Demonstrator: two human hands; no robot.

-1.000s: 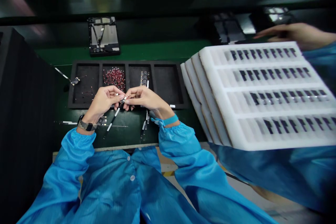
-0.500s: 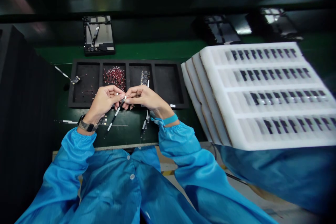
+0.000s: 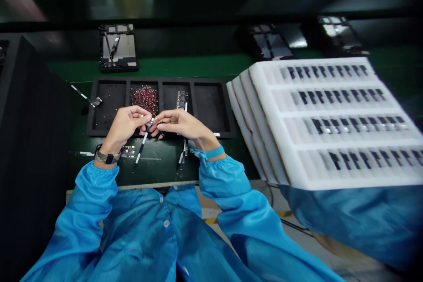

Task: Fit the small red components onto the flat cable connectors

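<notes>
A green workbench (image 3: 155, 67) is stretching across the view, and a stack of white foam trays (image 3: 264, 114) is tilting over its right side, carrying rows of blurred dark parts (image 3: 333, 97). Beneath the stack, a blue sleeve (image 3: 350, 224) appears to be a co-worker's. Toward the far edge, a dark fixture frame (image 3: 118, 48) is lying on the bench. Nearer, a black four-compartment tray (image 3: 211, 80) is sitting mid-bench, with a heap of tiny red parts (image 3: 144, 99) in its second compartment and dark flex boards (image 3: 181, 100) in its third.

Both arms are reaching in from the near edge. The left hand (image 3: 124, 125), with a watch (image 3: 105, 157) at its wrist, and the right hand (image 3: 181, 124), with a teal band (image 3: 214, 152) at its wrist, are meeting over the tray's near rim. Their fingers (image 3: 142, 116) are closed in a tight pinch on the upper end of a black-and-white ribbon cable (image 3: 142, 144), its head mostly hidden. The cable's long axis is running down and leftward from the fingertips toward the bench's near edge, passing closer to the left hand. A second ribbon cable (image 3: 182, 154) is lying just below the right hand.
</notes>
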